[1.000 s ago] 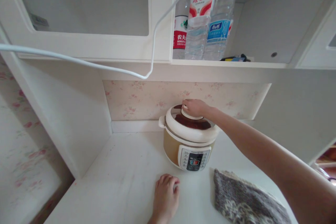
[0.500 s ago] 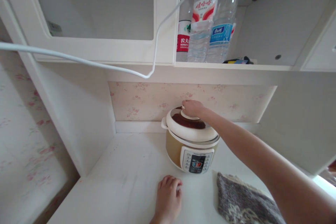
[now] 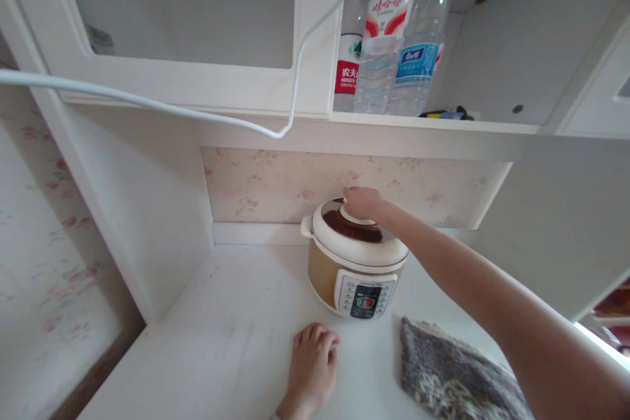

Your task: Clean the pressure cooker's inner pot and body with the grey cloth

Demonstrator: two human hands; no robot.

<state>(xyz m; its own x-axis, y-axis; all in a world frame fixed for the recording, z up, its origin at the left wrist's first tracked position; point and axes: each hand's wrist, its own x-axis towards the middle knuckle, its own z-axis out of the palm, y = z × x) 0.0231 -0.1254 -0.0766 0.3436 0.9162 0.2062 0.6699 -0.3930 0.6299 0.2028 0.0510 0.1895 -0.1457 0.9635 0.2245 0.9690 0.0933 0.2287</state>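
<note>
A cream and gold electric pressure cooker (image 3: 322, 275) stands on the white counter, its control panel facing me. Its lid (image 3: 354, 251), cream-rimmed with a dark brown centre, sits level on the body. My right hand (image 3: 363, 202) is closed around the knob on top of the lid, and the fingers hide most of that knob. My left hand (image 3: 314, 364) rests palm down on the counter in front of the cooker, fingers loosely bent and slightly apart, with nothing visible in it.
A grey patterned cloth (image 3: 453, 367) lies at the right front of the white counter (image 3: 221, 335). Several water bottles (image 3: 386, 46) stand on the shelf above. A white cable (image 3: 197, 115) hangs across the cabinet front. Side panels enclose the nook.
The gap under the lid's right front edge has closed, and the lid now sits flush on the cooker. My right hand stays on the knob. The view has shifted slightly.
</note>
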